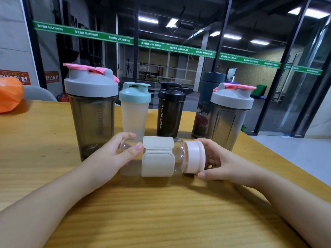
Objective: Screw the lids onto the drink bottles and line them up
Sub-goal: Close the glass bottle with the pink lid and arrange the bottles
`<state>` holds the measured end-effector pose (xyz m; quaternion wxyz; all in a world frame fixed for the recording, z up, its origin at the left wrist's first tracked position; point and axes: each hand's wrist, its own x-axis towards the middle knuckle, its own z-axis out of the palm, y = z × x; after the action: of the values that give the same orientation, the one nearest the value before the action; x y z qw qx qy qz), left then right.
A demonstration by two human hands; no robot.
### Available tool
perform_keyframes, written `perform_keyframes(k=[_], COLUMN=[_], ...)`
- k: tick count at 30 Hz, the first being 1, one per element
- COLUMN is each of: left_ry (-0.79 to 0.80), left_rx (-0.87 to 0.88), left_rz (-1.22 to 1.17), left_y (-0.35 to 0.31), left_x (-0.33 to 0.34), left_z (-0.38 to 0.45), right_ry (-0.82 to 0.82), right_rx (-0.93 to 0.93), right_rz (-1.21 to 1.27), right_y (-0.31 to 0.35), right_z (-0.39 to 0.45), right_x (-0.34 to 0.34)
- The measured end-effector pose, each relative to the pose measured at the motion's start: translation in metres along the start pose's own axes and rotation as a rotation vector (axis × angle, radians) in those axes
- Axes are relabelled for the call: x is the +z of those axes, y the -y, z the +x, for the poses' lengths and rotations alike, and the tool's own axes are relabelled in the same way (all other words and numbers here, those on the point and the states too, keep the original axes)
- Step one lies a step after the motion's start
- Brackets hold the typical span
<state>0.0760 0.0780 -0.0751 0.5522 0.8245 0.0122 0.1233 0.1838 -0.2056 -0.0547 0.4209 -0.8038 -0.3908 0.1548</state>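
Note:
A clear glass bottle (179, 154) with a cream sleeve lies sideways above the wooden table (161, 203), held between both hands. My left hand (114, 154) grips its base end. My right hand (216, 161) wraps the pale pink lid (194, 156) that sits on its neck. Behind stands a row of capped bottles: a large smoky shaker with grey and pink lid (91, 111), a frosted shaker with teal lid (135, 108), a black sport bottle (170, 110), a dark blue flask (206, 104) and a second smoky shaker with grey and pink lid (229, 115).
An orange object (9, 94) rests at the table's far left edge, beside a grey chair back (39, 93). The table's right edge runs diagonally at the right. Glass walls with a green band stand behind.

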Motion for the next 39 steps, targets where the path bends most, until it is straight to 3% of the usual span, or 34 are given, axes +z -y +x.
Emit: perform_keyframes(k=[12, 18, 39], left_ry=[0.004, -0.009, -0.005], left_rx=[-0.011, 0.005, 0.008], left_rz=[0.026, 0.013, 0.030], left_y=[-0.003, 0.001, -0.005], left_x=[0.001, 0.000, 0.002], left_z=[-0.001, 0.000, -0.004], right_ry=[-0.079, -0.004, -0.022], right_rx=[0.175, 0.021, 0.012], right_rz=[-0.223, -0.025, -0.144], right_y=[0.013, 0.002, 0.005], right_z=[-0.002, -0.001, 0.002], right_x=[0.006, 0.003, 0.003])
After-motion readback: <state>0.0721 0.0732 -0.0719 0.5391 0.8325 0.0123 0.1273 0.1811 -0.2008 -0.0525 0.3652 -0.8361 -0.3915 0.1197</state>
